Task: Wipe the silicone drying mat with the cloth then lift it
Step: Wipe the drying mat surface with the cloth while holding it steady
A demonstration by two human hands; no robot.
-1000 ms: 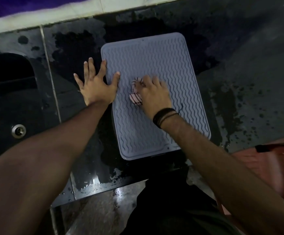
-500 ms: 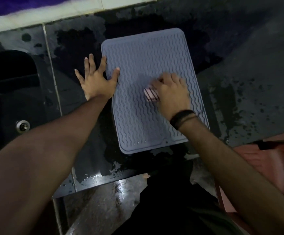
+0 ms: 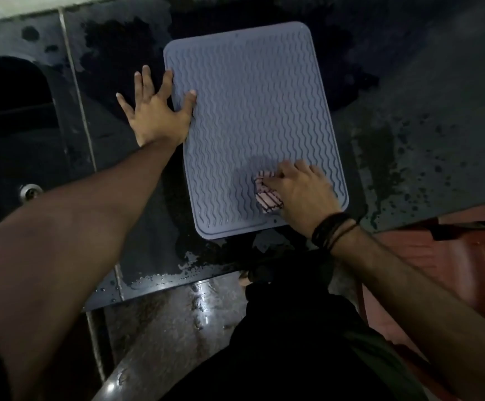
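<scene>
A grey-blue silicone drying mat (image 3: 250, 105) with wavy ridges lies flat on the dark wet counter. My left hand (image 3: 156, 111) rests flat with fingers spread at the mat's left edge, thumb and forefinger on the mat. My right hand (image 3: 302, 192) presses a small pink striped cloth (image 3: 267, 198) onto the mat near its near right corner. Most of the cloth is hidden under my fingers.
A dark sink (image 3: 12, 117) with a round metal fitting (image 3: 30, 191) lies at the left. The black counter (image 3: 426, 117) is wet and spotted to the right of the mat. A reddish-brown chair (image 3: 467, 270) stands at the lower right, below the counter's front edge.
My right hand has slid the cloth from the mat's middle toward its right side and then down to the near right corner. My left hand stays at the left edge.
</scene>
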